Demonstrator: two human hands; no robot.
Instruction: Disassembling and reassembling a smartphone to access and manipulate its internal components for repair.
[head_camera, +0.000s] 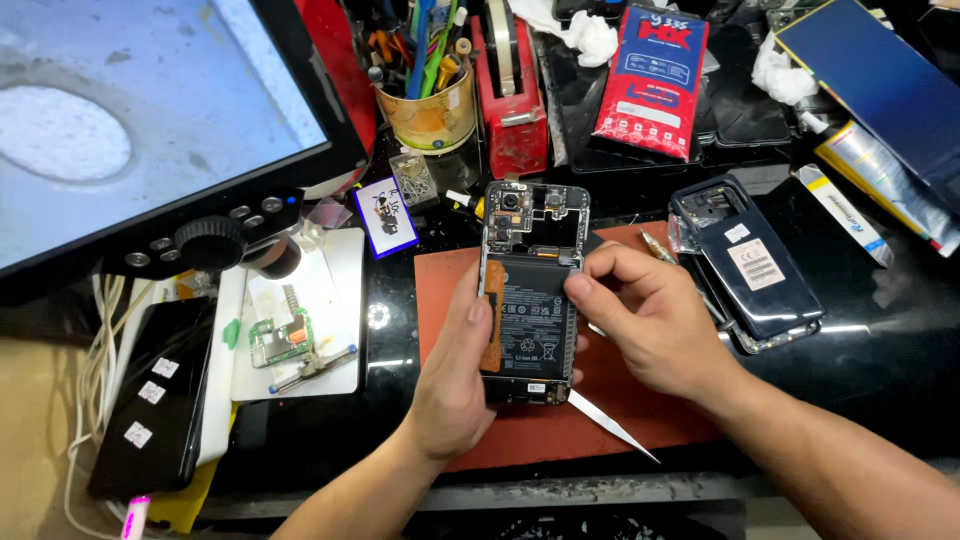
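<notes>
A left hand (455, 375) cradles an opened smartphone (530, 290) above the red mat (440, 290), while the right hand (650, 320) pinches its upper right edge (battery and boards exposed); light, stiff, likely fragile, best gripped by its frame edges.
</notes>
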